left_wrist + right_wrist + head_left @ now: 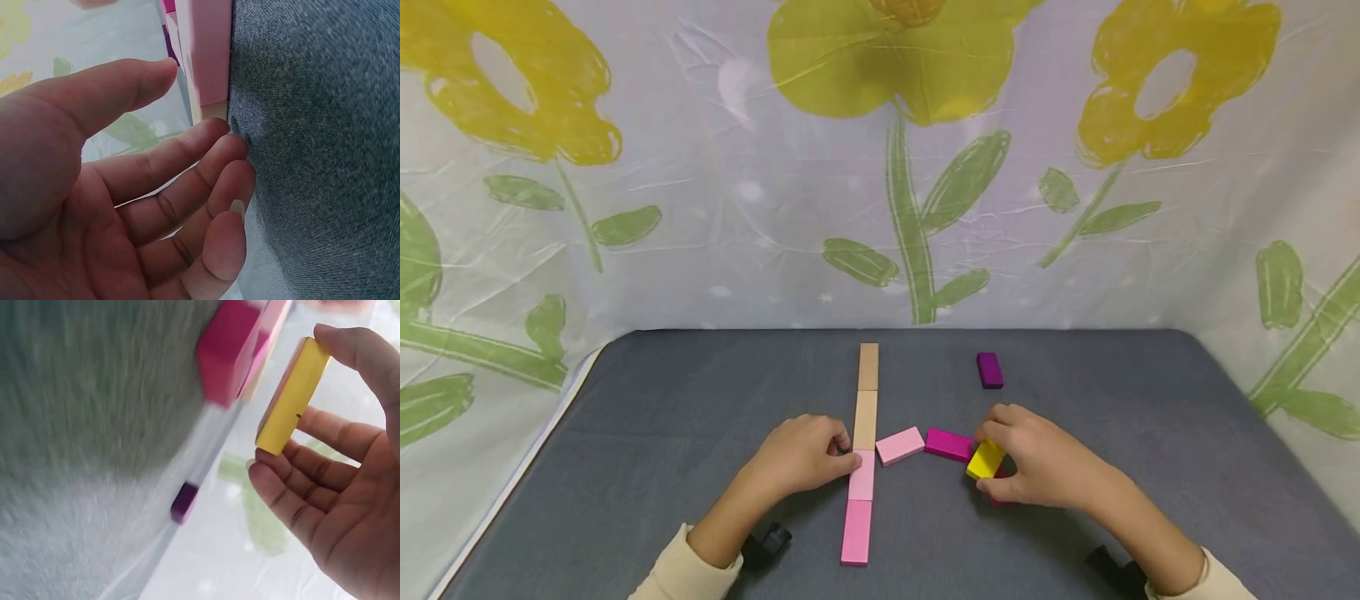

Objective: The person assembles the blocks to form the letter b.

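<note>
My right hand (1037,458) pinches a yellow block (986,460) between thumb and fingertips, above the table. In the right wrist view the yellow block (294,397) is held by its two ends. Partly hidden below it is a crimson block (228,350). To its left lie a magenta block (948,445) and a light pink block (900,447), set at angles. My left hand (805,454), fingers loosely bent, is beside a straight line of blocks, its thumb tip at a pale pink block (862,477). Whether the fingers touch the line I cannot tell.
Two tan blocks (866,419) form the far part of the line, and a deeper pink block (856,533) its near end. A purple block (990,370) lies apart toward the back right. The grey table (700,375) ends at a flower-print cloth (737,250).
</note>
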{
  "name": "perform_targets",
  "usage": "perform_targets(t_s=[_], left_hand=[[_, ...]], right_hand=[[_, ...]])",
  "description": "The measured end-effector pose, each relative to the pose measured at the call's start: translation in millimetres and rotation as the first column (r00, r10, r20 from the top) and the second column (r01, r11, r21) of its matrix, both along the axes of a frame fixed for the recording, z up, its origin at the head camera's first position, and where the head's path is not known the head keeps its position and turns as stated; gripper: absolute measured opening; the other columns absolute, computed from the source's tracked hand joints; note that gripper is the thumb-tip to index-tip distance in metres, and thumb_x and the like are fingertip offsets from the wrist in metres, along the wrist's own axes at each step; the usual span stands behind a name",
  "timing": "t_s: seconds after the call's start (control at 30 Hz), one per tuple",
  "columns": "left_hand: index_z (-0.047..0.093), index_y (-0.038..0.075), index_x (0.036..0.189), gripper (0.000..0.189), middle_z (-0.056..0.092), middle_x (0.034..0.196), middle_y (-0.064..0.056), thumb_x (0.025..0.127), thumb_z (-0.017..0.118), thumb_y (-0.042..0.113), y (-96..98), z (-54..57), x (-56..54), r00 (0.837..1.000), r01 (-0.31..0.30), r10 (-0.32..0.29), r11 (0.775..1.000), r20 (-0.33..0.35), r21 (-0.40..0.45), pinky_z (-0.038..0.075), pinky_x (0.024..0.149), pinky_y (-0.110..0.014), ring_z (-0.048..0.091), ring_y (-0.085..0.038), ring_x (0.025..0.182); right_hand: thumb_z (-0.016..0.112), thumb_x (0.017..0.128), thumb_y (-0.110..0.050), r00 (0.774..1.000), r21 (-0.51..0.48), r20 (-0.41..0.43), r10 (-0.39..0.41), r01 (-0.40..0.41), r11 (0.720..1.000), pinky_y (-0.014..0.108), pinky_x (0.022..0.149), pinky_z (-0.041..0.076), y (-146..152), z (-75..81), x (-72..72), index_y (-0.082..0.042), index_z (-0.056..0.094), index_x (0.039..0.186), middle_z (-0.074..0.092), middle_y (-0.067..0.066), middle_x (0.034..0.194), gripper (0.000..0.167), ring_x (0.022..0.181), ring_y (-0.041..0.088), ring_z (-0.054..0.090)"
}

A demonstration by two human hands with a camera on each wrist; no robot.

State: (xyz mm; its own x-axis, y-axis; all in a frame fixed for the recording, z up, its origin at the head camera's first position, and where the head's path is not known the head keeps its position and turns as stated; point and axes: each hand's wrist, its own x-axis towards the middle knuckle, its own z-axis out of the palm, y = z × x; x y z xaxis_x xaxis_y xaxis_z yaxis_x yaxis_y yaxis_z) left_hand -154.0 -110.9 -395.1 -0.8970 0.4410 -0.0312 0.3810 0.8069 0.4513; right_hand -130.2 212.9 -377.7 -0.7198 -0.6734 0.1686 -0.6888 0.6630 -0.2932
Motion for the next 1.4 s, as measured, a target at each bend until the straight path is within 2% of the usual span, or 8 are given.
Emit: perform_targets(t_s=[0.5, 0.67, 0.77, 0.83, 0.97, 1.07, 1.17, 1.4], left_hand=[[0.066, 0.014, 0.093, 0.025, 0.056, 0.078, 0.004, 0.082, 0.082, 0.030, 3.8, 5.0, 4.8, 0.999, -0.037, 0.038, 0.999, 0.016, -0.034, 0.044, 0.064, -0.038, 0.050, -0.013, 0.069], [0.068, 0.013, 0.101, 0.033, 0.059, 0.094, -0.001, 0.078, 0.084, 0.030, 9.8, 14.4, 17.8, 0.997, 0.041, -0.045, 0.998, -0.070, -0.054, 0.048, 0.071, -0.040, 0.052, -0.017, 0.078], [0.070, 0.016, 0.098, 0.031, 0.059, 0.094, 0.003, 0.076, 0.086, 0.031, 17.3, 20.4, 31.3, 0.970, 0.183, -0.195, 0.979, -0.147, -0.091, 0.048, 0.073, -0.037, 0.053, -0.017, 0.084], [0.072, 0.021, 0.097, 0.031, 0.059, 0.093, 0.009, 0.074, 0.087, 0.035, 23.6, 22.6, 41.6, 0.932, 0.306, -0.326, 0.942, -0.156, -0.137, 0.047, 0.072, -0.032, 0.051, -0.013, 0.087], [0.075, 0.032, 0.100, 0.033, 0.060, 0.094, 0.018, 0.073, 0.088, 0.044, 37.1, 20.6, 58.0, 0.820, 0.532, -0.568, 0.803, -0.073, -0.270, 0.041, 0.070, -0.024, 0.049, -0.004, 0.089], [0.076, 0.035, 0.100, 0.030, 0.061, 0.092, 0.021, 0.074, 0.089, 0.039, 44.5, 14.0, 62.8, 0.770, 0.603, -0.638, 0.725, 0.005, -0.332, 0.038, 0.067, -0.021, 0.049, -0.001, 0.085], [0.076, 0.034, 0.096, 0.026, 0.060, 0.087, 0.021, 0.074, 0.090, 0.029, 47.5, 8.5, 64.0, 0.772, 0.603, -0.635, 0.719, 0.028, -0.346, 0.036, 0.064, -0.020, 0.046, 0.000, 0.078], [0.073, 0.031, 0.085, 0.027, 0.056, 0.077, 0.022, 0.072, 0.087, 0.011, 45.9, 5.5, 63.0, 0.801, 0.576, -0.599, 0.766, 0.010, -0.286, 0.037, 0.062, -0.021, 0.046, 0.000, 0.071]], right_hand=[[0.088, 0.072, -0.036, 0.992, 0.053, -0.114, 0.059, -0.053, 0.997, 0.017, 0.066, 0.044, -21, -16.6, 47.0, -0.010, 0.066, 0.093, 0.049, -0.009, 0.091, 0.041, 0.078, 0.005, 0.042], [0.086, 0.076, -0.042, 0.997, 0.103, -0.062, 0.053, -0.046, 0.994, 0.021, 0.070, 0.047, -23, -19.6, 48.3, -0.010, 0.068, 0.096, 0.052, -0.008, 0.093, 0.042, 0.080, 0.005, 0.044], [0.085, 0.077, -0.043, 0.998, 0.122, -0.038, 0.056, -0.050, 0.991, 0.021, 0.070, 0.046, -24, -19.6, 47.9, -0.011, 0.069, 0.096, 0.053, -0.009, 0.093, 0.041, 0.080, 0.005, 0.044], [0.085, 0.077, -0.045, 0.998, 0.131, -0.028, 0.061, -0.057, 0.990, 0.021, 0.069, 0.045, -24, -19.6, 47.5, -0.012, 0.069, 0.095, 0.053, -0.009, 0.093, 0.041, 0.080, 0.005, 0.044], [0.090, 0.070, -0.042, 0.995, 0.151, -0.043, 0.085, -0.077, 0.985, 0.021, 0.070, 0.045, -24, -20.3, 46.6, -0.013, 0.069, 0.094, 0.053, -0.009, 0.093, 0.044, 0.081, 0.005, 0.044], [0.094, 0.065, -0.028, 0.992, 0.152, -0.063, 0.113, -0.103, 0.983, 0.021, 0.070, 0.044, -21, -21.2, 45.5, -0.015, 0.069, 0.092, 0.052, -0.010, 0.091, 0.039, 0.081, 0.006, 0.044], [0.092, 0.064, -0.012, 0.984, 0.124, -0.100, 0.146, -0.133, 0.983, 0.020, 0.069, 0.043, -19, -22.7, 44.2, -0.017, 0.068, 0.088, 0.051, -0.011, 0.088, 0.035, 0.079, 0.005, 0.044], [0.088, 0.063, -0.004, 0.980, 0.083, -0.099, 0.171, -0.163, 0.983, 0.019, 0.068, 0.043, -15, -22.0, 42.4, -0.019, 0.067, 0.086, 0.052, -0.013, 0.089, 0.035, 0.080, 0.005, 0.045]])
